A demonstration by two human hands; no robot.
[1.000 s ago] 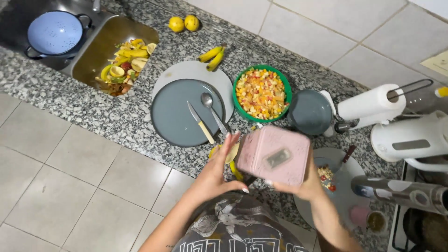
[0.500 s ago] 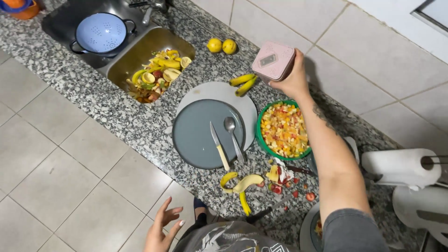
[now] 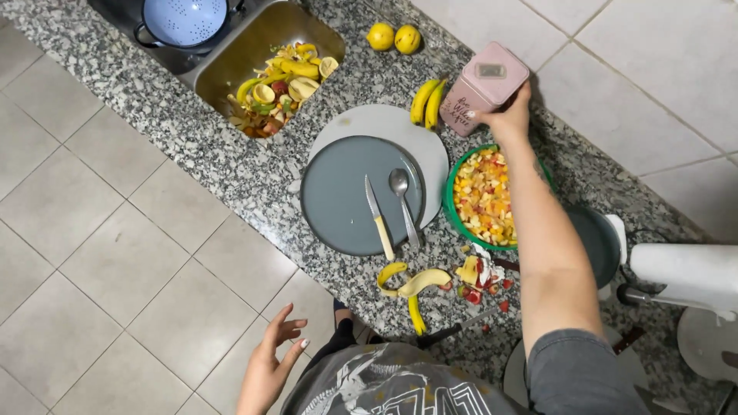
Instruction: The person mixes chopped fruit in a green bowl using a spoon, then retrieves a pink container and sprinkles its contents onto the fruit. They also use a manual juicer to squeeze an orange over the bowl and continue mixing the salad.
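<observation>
Standing over a speckled granite counter (image 3: 192,146), person works at arm's length. Landmark: grey plate (image 3: 342,204), sitting on a paler round board (image 3: 400,131), knife (image 3: 379,219) and spoon (image 3: 403,204) laid across it.

Sink tray (image 3: 231,65) of fruit scraps up-left of the plate; blue colander (image 3: 184,19) beyond that. Green bowl (image 3: 453,219) of chopped fruit just right of the plate. Pink canister (image 3: 484,88) up-right of the plate, beside two bananas (image 3: 427,100), tilted, long axis slanting up-right toward the tiled wall.

Right hand (image 3: 503,119) is the near one: clamped on the canister's lower right side, arm stretched across the bowl. Canister lies directly ahead of that hand, far end pointing away.

Left hand (image 3: 269,365) hangs open, fingers spread, empty, well below the plate off the counter edge, well apart from the canister.

Banana peel (image 3: 411,284) below the plate. Two lemons (image 3: 393,37) above.
</observation>
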